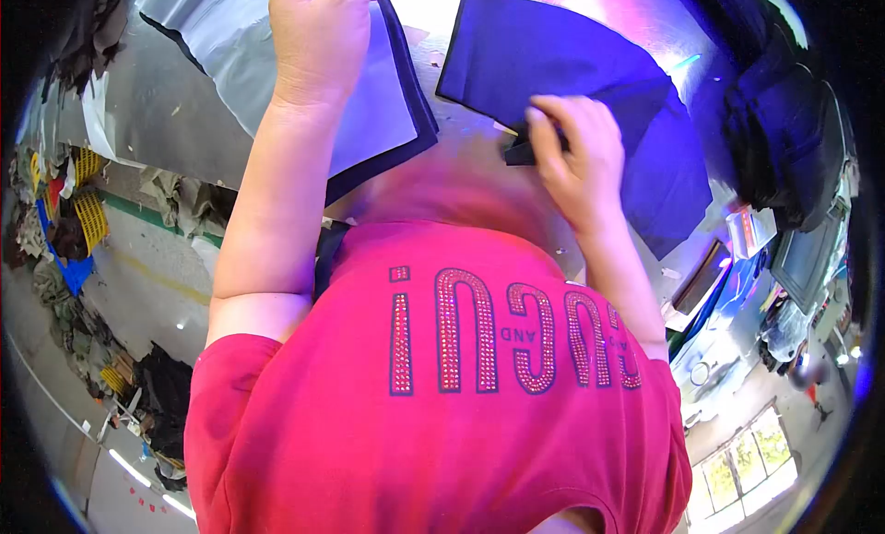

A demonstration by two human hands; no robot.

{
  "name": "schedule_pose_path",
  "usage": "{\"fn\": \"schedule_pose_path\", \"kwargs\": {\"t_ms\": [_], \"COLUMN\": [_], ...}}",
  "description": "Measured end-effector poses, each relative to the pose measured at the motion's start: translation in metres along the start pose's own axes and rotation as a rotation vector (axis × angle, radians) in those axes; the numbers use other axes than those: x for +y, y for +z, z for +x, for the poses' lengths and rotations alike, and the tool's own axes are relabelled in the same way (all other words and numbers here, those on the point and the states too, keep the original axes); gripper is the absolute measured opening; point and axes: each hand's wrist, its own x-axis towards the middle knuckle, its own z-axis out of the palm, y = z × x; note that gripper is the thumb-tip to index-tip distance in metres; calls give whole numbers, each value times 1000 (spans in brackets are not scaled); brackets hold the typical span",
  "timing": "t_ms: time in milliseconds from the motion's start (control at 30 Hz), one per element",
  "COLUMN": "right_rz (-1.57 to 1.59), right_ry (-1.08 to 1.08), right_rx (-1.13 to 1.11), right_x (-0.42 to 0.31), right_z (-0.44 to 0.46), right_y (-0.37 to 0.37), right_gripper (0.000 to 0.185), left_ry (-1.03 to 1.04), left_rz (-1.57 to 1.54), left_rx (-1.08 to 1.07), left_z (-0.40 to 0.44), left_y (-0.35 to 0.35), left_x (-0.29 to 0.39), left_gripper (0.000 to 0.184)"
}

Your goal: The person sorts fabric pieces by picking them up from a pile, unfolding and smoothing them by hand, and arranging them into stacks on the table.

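My left hand point(323, 36) is at the top edge, over a pale translucent sheet point(378, 110) with dark cloth point(422, 119) beneath it. Its fingertips are cut off by the frame, so its grip is hidden. To the right, my right hand point(585, 156) is above a folded stack of dark blue cloth point(553, 50). Its thumb and forefinger are closed together at the tips; anything between them is too small to make out. Just below those fingertips, a small dark flap point(521, 153) and a tiny white piece point(503, 128) lie at the stack's lower edge.
Both stacks rest on a grey metal table point(166, 100). Dark garments point(784, 137) hang or lie at the right. Cloth scraps and yellow mesh pieces point(90, 222) are at the left. A red shirt point(442, 451) fills the lower middle, and a window point(747, 469) shows at bottom right.
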Motion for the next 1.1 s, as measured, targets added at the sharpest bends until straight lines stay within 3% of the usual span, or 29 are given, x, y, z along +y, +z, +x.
{"fn": "schedule_pose_path", "kwargs": {"t_ms": [200,333,467,567,667,700,800,833,933,967,1000,1067,1100], "right_rz": [-193,-245,-233,-188,308,310,951,953,1526,1526,1721,2104,2099], "right_ry": [50,51,40,39,223,225,461,464,648,650,611,508,509], "right_rx": [26,32,55,73,89,90,240,245,361,368,328,235,245], "right_x": [-8,-5,3,11,17,19,25,36,75,76,75,76,79], "right_z": [41,43,40,39,32,30,26,23,15,15,16,17,16], "right_y": [53,66,68,66,59,56,43,41,39,36,30,20,19], "right_gripper": [17,18,17,15,9,9,7,7,20,20,26,38,38], "left_ry": [29,-64,13,-68,-90,-102,-79,-68,45,103,102,495,696], "left_rz": [18,-21,1,-211,-205,-201,-183,-177,61,178,179,698,951], "left_rx": [28,27,18,-31,-29,-27,-29,-31,-63,-76,-82,-281,-381], "left_z": [-5,-5,-4,-3,-4,-5,-4,-3,1,1,-1,-7,-11], "left_y": [-6,-16,-17,-16,-14,-13,-11,-9,-9,-7,-4,2,7], "left_x": [0,2,1,-2,1,2,5,5,-1,-1,-2,-3,-3], "left_gripper": [8,9,10,11,11,11,11,11,10,10,10,18,21]}}
